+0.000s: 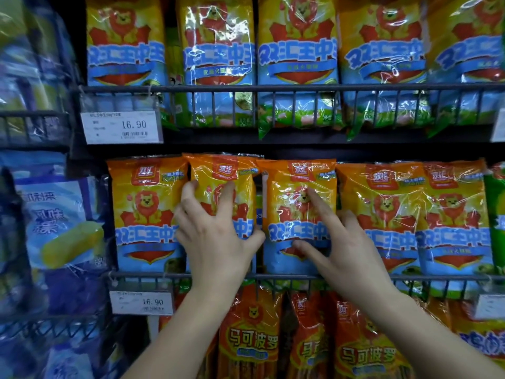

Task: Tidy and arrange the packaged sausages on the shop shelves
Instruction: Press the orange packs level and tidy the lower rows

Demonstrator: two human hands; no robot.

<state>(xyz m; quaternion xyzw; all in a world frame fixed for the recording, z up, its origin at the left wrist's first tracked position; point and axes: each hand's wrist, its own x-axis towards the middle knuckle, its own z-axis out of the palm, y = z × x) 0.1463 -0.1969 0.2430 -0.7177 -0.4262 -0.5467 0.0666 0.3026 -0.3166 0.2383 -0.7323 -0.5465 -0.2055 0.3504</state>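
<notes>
The fingers point(229, 194) of the left hand point(218, 236) are spread apart and curled around the second orange pack point(218, 181) in the middle row, with the thumb tucked round its right edge, so the pack is gripped from the front. The fingers point(314, 203) of the right hand point(347, 247) are splayed apart and laid flat on the face of the third orange pack point(300, 187) just beside it, pressed against the wrapper rather than closed round it. A narrow dark gap is seen between these two packs, and the held pack is lifted slightly higher than its neighbours. Both packs are stood upright behind the wire rail point(273, 276) of the middle shelf, flanked by the first orange pack point(144, 214) on the left and two more orange packs point(410, 214) on the right. Above, a row of blue-and-yellow sausage packs point(297, 61) is held behind the upper wire rail point(273, 88), where a price tag point(121, 127) reading 16.90 is hung. Another tag point(141, 302) with 16.90 is clipped to the middle rail. Below, long red sausage packs point(248, 337) are hung. At the far left, blue packs point(54, 220) are seen, blurred.
</notes>
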